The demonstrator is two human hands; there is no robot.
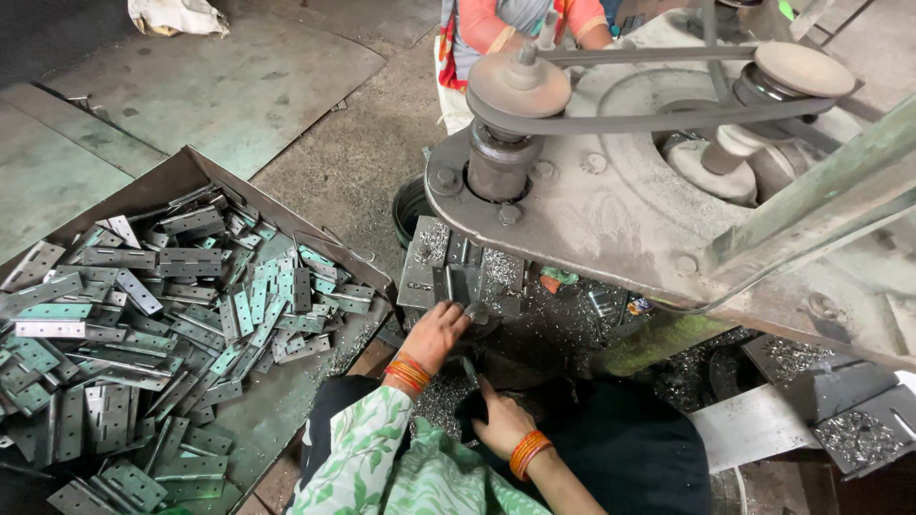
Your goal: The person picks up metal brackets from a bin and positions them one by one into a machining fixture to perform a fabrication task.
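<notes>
A small metal piece (474, 312) is pinched between the fingertips of the left hand (434, 334) and held against the fixture (448, 277) under the belt-driven machine, so the grip of that hand is pressed together on the piece. The right hand (501, 424) lies lower, near the dark clothing of the lap, with a thin metal piece (469, 369) seemingly held at its fingertips; whether that grip is fully closed cannot be told. A slip is judged possible: the fingers are set very close to the working spot beneath the spindle (498, 162), and loose metal chips (501, 272) are heaped on the fixture, so a finger could be cut or caught if the piece shifts. The belt (649, 119) and the pulleys (520, 84) run uncovered just above, and a sleeve could be drawn in. To the left, a heap of flat hinge plates (172, 324) is held in a shallow tray (329, 250) on the floor, near the left arm. Beyond the machine, part of another person (506, 24) in orange clothing is seen. A green beam (811, 191) crosses the right side and hides part of the frame.
</notes>
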